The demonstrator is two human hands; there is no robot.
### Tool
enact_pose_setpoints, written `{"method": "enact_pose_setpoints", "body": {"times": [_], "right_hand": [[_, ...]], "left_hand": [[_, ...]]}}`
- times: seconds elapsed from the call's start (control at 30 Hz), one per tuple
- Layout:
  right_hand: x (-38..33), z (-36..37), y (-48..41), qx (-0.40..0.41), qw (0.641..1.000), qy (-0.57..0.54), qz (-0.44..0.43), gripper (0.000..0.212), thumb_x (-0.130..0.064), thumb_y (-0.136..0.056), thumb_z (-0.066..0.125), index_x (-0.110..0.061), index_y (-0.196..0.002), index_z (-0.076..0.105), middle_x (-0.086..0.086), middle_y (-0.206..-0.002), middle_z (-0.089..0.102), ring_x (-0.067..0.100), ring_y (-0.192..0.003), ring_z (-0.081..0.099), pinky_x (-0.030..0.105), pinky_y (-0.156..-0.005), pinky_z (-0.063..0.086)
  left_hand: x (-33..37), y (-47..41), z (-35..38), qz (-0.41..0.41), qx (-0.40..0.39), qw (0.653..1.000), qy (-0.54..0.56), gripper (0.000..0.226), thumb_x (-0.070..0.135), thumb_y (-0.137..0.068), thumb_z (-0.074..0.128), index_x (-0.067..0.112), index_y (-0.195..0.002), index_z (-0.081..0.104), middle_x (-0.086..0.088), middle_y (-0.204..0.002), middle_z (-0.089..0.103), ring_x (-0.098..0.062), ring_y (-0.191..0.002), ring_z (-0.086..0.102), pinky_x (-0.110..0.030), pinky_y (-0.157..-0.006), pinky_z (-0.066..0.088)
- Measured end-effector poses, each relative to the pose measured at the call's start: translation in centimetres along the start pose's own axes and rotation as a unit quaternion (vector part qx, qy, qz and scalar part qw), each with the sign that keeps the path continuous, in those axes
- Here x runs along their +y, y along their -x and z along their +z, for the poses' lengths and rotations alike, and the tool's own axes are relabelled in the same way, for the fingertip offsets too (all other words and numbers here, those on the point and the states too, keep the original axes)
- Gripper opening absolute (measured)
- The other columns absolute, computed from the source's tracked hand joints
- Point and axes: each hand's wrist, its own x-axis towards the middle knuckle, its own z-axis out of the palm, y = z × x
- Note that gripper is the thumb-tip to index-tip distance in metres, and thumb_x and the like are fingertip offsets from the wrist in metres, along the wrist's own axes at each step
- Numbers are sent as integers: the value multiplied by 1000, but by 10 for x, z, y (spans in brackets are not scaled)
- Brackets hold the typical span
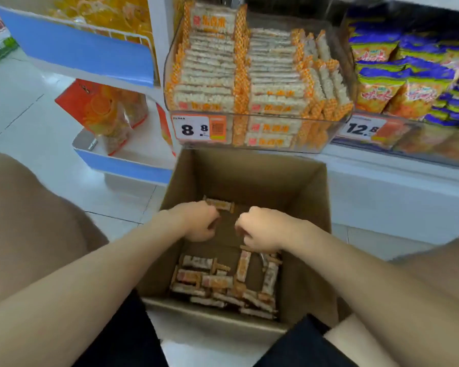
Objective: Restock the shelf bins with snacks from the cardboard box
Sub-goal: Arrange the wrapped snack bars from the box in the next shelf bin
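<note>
Box (249,176) walls surround left hand (196,221), right hand (263,229).

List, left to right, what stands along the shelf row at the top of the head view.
First the orange bag on the blue-edged rack → clear bin of orange-wrapped rice bars → purple-topped snack bags.
</note>
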Motion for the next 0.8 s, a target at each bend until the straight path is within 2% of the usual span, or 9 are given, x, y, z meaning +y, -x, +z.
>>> {"method": "enact_pose_setpoints", "body": {"times": [0.17, 0.23, 0.3, 0.37, 0.43, 0.5, 0.6, 0.7, 0.8], "right_hand": [[11, 69, -43, -69, 989, -125, 26, 29, -30, -96, 73, -22, -123, 68, 3, -116, 62, 23, -109, 63, 38, -88, 60], [13, 98, -59, -82, 980, -174, 53, 35, -37, -88, 82, -23, -115, 66, 0, -109, 60, 22, -105, 61, 36, -83, 57], [11, 130, -73, -109, 971, -202, 69, 51, -48, -77, 90, -24, -112, 62, 2, -107, 60, 25, -103, 63, 35, -79, 56], [3, 157, -84, -156, 969, -177, 67, 72, -52, -72, 92, -20, -126, 57, 7, -119, 59, 28, -110, 62, 36, -82, 55], [-4, 176, -93, -184, 976, -114, 35, 95, -52, -72, 92, -14, -146, 44, 12, -132, 56, 32, -116, 61, 40, -89, 57], [-11, 187, -100, -182, 980, -83, 16, 113, -52, -72, 92, -11, -156, 30, 15, -138, 54, 35, -120, 60, 44, -94, 57], [-16, 204, -109, -174, 982, -80, 8, 116, -51, -71, 92, -13, -157, 24, 17, -143, 50, 37, -122, 59, 47, -95, 57], [-18, 215, -114, -159, 987, -19, -2, 110, -51, -74, 90, -13, -154, 26, 17, -142, 49, 38, -119, 61, 47, -91, 56], [-16, 221, -120, -134, 990, 39, -17, 105, -47, -78, 88, -12, -153, 24, 15, -134, 60, 35, -113, 66, 41, -83, 53]], "left_hand": [[-7, -36, 83, -70, -120, 985, 100, 25, 34, -98, 68, 21, -119, 65, -6, -120, 65, -21, -98, 65, -39, -86, 59], [-15, -49, 110, -99, -193, 971, 104, 60, 38, -88, 80, 20, -139, 54, -8, -139, 57, -26, -115, 62, -42, -95, 57], [-23, -58, 127, -112, -274, 951, 94, 117, 35, -74, 93, 24, -164, 20, -8, -162, 38, -33, -141, 47, -47, -108, 50], [-28, -63, 137, -104, -335, 934, 62, 141, 25, -70, 97, 30, -166, -5, -7, -172, 20, -34, -153, 32, -48, -116, 43], [-23, -65, 145, -70, -351, 934, 10, 140, 19, -73, 94, 29, -165, -12, -7, -175, 0, -35, -159, 16, -49, -123, 32], [-15, -67, 148, -51, -348, 936, -5, 125, 15, -85, 84, 23, -167, -9, -10, -174, -14, -38, -160, 3, -49, -127, 19], [-16, -79, 160, -37, -331, 942, -39, 103, 3, -96, 67, 19, -167, -6, -12, -172, -21, -43, -159, 1, -56, -126, 19], [-21, -86, 179, -31, -303, 950, -63, 95, 3, -98, 62, 22, -167, 0, -11, -172, -15, -45, -156, 10, -60, -124, 24], [-20, -85, 183, -17, -258, 962, -83, 85, 9, -97, 65, 17, -163, 12, -16, -169, 6, -43, -152, 20, -58, -121, 28]]}}
